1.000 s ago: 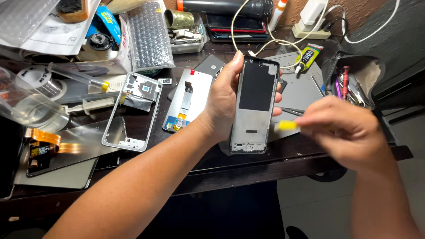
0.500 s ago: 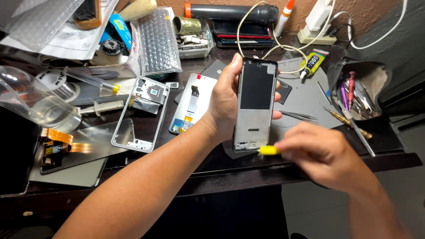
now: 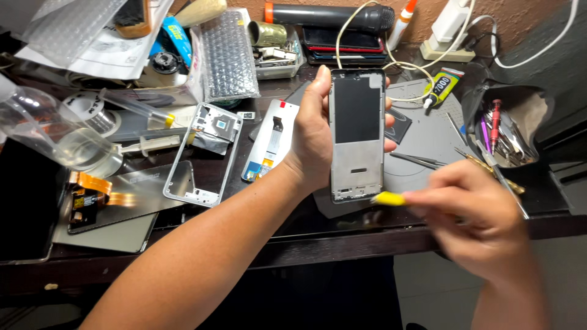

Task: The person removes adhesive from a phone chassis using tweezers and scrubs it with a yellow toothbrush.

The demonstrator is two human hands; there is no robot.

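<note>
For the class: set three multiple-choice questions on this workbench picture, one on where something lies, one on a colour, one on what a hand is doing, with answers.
1. Where is the silver phone frame?
A. on the desk, left of the held phone
B. in the right hand
C. on the floor

2. What colour is the tool tip at the phone's lower edge?
A. red
B. yellow
C. green

3. The left hand:
A. lies flat on the desk
B. grips the phone chassis upright
C. holds the glue tube

Answers: 1 A, it lies beside the white panel. 2 B, the tip is bright yellow. 3 B, fingers wrap its edges.
</note>
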